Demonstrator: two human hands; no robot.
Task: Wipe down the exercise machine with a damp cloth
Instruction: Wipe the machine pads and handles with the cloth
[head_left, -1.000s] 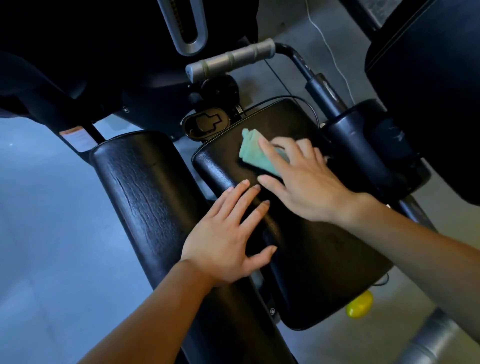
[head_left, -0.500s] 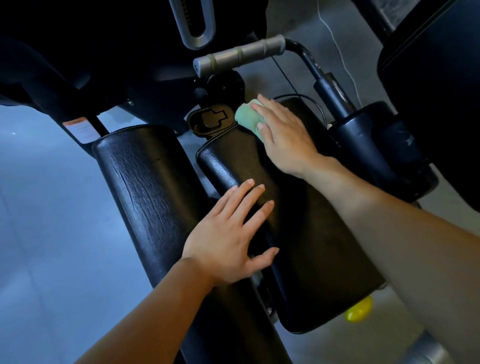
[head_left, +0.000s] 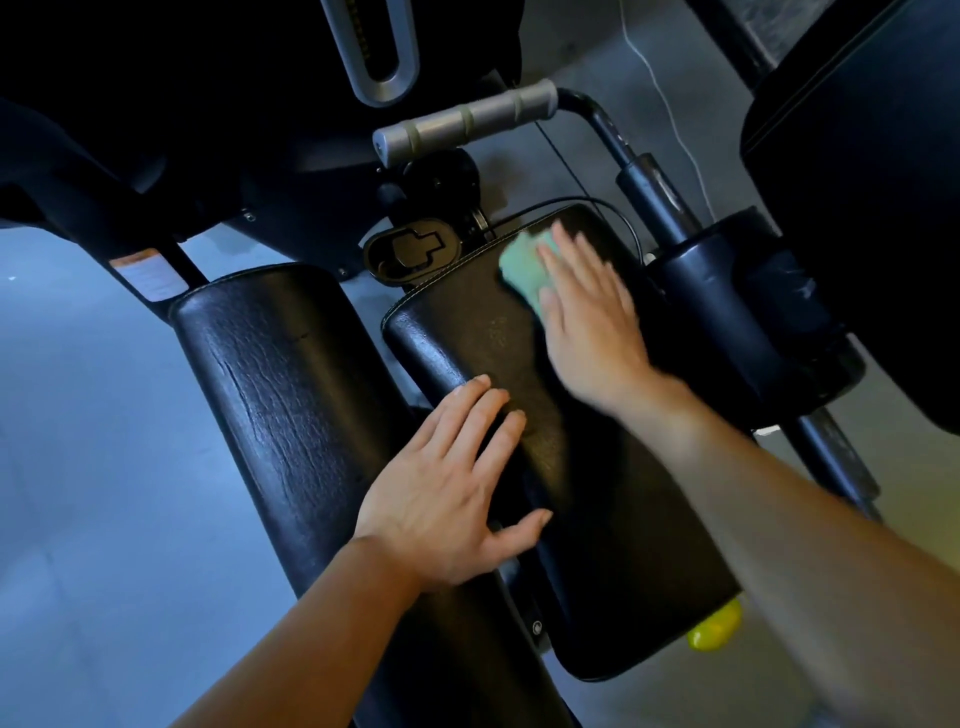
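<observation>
- Green cloth (head_left: 523, 270) flat on the far end of the right black pad (head_left: 597, 509), long axis roughly along the pad's length.
- Pressed down by right hand (head_left: 589, 325), fingers straight and blurred, cloth under and left of the fingertips.
- Left hand (head_left: 447, 499) flat, fingers slightly spread, bridging left pad (head_left: 270, 395) and right pad.

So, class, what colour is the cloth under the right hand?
Pale mint green; the cloth shows best in the head view, under the right hand.

Two bare forearms, no sleeves, hands bare, right hand (head_left: 587, 317) seemingly blurred
</observation>
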